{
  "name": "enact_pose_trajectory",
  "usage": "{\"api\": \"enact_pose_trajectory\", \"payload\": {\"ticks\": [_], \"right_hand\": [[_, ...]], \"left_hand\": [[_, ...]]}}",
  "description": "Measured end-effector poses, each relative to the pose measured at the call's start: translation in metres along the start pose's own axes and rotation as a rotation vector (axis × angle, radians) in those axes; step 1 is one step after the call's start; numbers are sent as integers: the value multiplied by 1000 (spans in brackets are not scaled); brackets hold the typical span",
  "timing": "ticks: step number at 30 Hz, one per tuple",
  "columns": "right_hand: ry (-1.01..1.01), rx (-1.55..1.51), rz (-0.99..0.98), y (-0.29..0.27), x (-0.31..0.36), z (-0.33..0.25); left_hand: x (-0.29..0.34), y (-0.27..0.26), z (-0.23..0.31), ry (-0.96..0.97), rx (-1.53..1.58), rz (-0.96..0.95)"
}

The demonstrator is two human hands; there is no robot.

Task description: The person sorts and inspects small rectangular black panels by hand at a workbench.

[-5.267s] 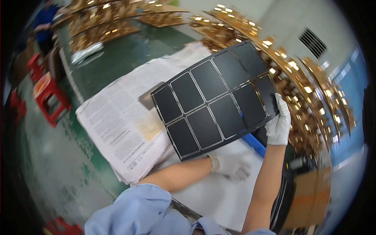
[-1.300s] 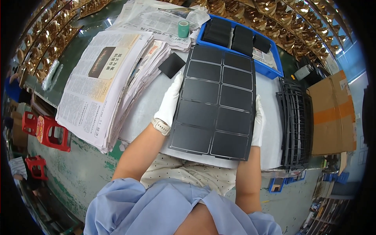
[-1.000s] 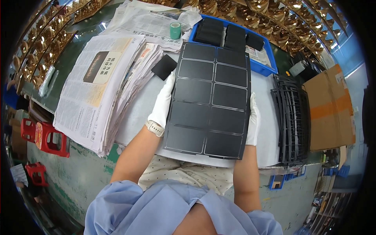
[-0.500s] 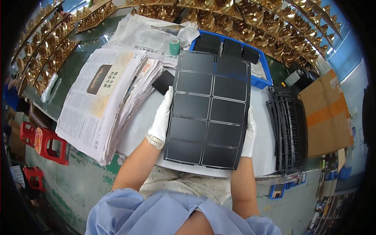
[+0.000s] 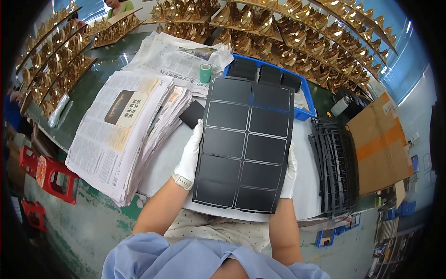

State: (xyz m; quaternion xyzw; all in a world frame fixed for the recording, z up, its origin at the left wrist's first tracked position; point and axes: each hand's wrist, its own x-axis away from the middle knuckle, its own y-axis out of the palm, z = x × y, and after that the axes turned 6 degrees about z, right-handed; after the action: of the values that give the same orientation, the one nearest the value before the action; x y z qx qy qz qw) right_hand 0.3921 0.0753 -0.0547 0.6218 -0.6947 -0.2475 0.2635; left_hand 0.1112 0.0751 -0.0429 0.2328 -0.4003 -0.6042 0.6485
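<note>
Gold ornaments are lining the green worktop before you. Your left grip and right grip are grasping the black sheet — one at each long side — over the white covering. A small black square is lying near your left grip; newspapers are resting leftward, a blue tray beyond.

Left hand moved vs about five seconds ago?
Yes. Judged against the newspaper stack, the left gloved hand has moved left, closer to it, and now holds the left edge of the black sheet with ten rectangles.
</note>
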Motion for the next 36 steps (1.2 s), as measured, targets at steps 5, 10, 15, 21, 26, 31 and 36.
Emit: {"api": "enact_pose_trajectory", "payload": {"ticks": [5, 10, 15, 21, 26, 31, 36], "right_hand": [[7, 12, 49, 10, 4, -2], [12, -27, -15, -6, 1, 0], [0, -59, 5, -5, -1, 2], [13, 55, 36, 1, -2, -2], [28, 92, 57, 1, 1, -4], [56, 73, 114, 7, 4, -6], [75, 132, 86, 0, -7, -5]], "left_hand": [[-3, -5, -2, 29, 4, 50], [-7, -2, -7, 12, 7, 43], [-6, -2, -6, 31, 15, 13], [-13, -12, -8, -4, -2, 29], [-10, -10, -8, -64, 42, -6], [-16, -20, -10, -25, -45, 8], [-21, -21, -16, -52, -13, -34]]}}
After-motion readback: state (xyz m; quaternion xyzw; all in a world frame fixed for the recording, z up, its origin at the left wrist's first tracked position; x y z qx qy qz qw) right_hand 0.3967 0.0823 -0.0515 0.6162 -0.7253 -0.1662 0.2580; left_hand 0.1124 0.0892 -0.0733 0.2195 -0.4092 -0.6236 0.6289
